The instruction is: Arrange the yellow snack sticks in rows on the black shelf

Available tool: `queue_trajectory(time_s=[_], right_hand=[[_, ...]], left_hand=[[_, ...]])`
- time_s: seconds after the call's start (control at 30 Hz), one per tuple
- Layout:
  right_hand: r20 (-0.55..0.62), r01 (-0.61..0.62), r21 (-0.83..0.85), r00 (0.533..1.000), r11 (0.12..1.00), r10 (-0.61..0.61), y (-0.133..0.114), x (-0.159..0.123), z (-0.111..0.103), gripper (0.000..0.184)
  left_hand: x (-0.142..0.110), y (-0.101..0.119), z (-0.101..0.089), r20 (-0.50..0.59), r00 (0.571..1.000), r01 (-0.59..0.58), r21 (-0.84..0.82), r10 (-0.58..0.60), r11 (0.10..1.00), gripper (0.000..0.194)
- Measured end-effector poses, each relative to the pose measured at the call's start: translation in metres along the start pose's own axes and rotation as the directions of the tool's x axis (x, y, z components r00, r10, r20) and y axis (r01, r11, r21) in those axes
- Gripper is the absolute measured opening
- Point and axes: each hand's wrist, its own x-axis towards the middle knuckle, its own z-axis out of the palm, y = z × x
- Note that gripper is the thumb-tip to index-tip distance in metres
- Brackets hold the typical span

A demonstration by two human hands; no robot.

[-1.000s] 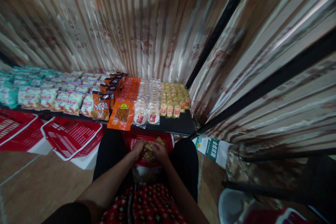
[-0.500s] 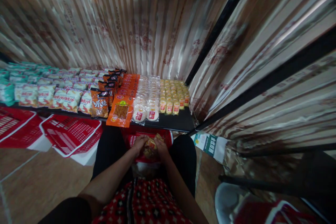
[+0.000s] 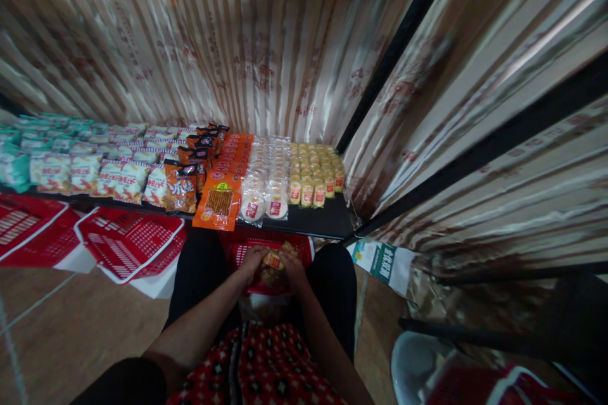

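My left hand [image 3: 254, 261] and my right hand [image 3: 293, 267] meet low between my knees, fingers closed around a small yellow wrapped snack [image 3: 273, 259]. A red-and-yellow label shows on its wrapper, and the fingertips are partly hidden. Right under the hands, a red basket [image 3: 304, 244] stands between my legs. Inside it lie brownish-yellow packets [image 3: 272, 278] that are too dim to make out clearly. Ahead, rows of similar yellow wrapped snacks [image 3: 307, 194] fill the right part of the black shelf [image 3: 332, 220].
Left of the yellow snacks are round white packaged cakes [image 3: 253, 205], orange stick-snack bags [image 3: 217, 199], orange-black bags [image 3: 181, 186], and white and green packets. Another red basket [image 3: 130, 243] sits under the shelf. At right are black frame bars [image 3: 399, 44] and a whitish basin [image 3: 408, 361].
The view has shifted very slightly. Both hands stay together on the yellow snack, with only a small shift of the wrapper between the fingers.
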Motion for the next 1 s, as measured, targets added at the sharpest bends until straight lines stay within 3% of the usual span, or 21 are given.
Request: queue_trajectory(time_s=[0.13,0.3,0.4,0.57,0.77,1.0], right_hand=[[-0.001,-0.004,-0.056,1.000,0.998,0.004,-0.006,-0.002,-0.003,0.033],[0.095,0.042,-0.333,0.995,0.942,-0.010,-0.019,-0.006,-0.009,0.026],[0.136,0.037,-0.408,0.990,0.912,0.021,-0.024,-0.006,-0.012,0.022],[0.147,0.028,-0.386,0.989,0.922,0.031,-0.022,-0.004,-0.016,0.016],[0.157,-0.003,-0.273,0.987,0.962,0.048,-0.018,-0.002,-0.030,0.020],[0.032,0.026,-0.168,0.999,0.985,-0.021,-0.034,-0.003,-0.041,0.026]], left_hand=[[0.002,-0.001,0.002,-0.006,0.999,-0.037,0.035,0.037,0.999,0.032],[0.003,0.004,0.005,0.011,0.995,-0.102,0.085,0.102,0.991,0.035],[0.001,0.010,0.007,0.028,0.988,-0.156,0.138,0.154,0.978,0.033],[-0.006,0.018,0.012,0.078,0.973,-0.231,0.204,0.219,0.951,0.034],[-0.012,0.023,0.021,0.160,0.968,-0.210,0.106,0.192,0.972,0.041],[-0.015,0.030,0.030,0.188,0.966,-0.176,-0.024,0.177,0.984,0.030]])
